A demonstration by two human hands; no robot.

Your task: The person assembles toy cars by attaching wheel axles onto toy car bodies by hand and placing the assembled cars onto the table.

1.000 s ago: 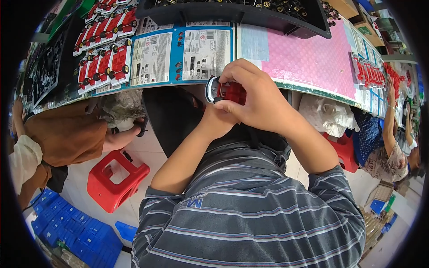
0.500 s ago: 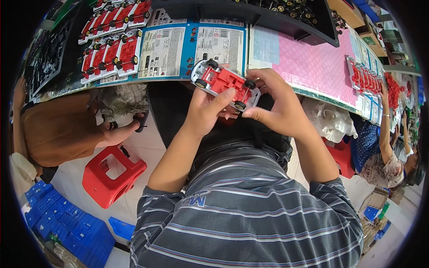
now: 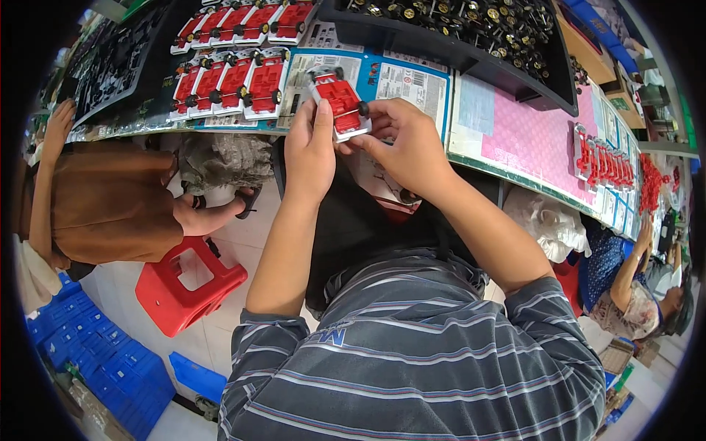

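Note:
A red toy car (image 3: 339,101) with black wheels and a white base is gripped between both my hands, above the near edge of the workbench. My left hand (image 3: 309,151) holds its left side with the fingers pointing up. From the right, my right hand (image 3: 407,143) pinches its rear end. The car sits over printed blue-and-white sheets (image 3: 406,81) on the bench. Rows of finished red toy cars (image 3: 235,77) lie to its left.
A black tray of wheel and axle parts (image 3: 471,29) stands at the back. A pink mat (image 3: 529,136) and more red cars (image 3: 607,162) lie right. People sit on both sides; a red stool (image 3: 187,283) and blue crates (image 3: 103,367) are on the floor.
Both hands have carried the red car up and to the left, from in front of my chest to over the bench edge. The car is now turned lengthwise, showing its top.

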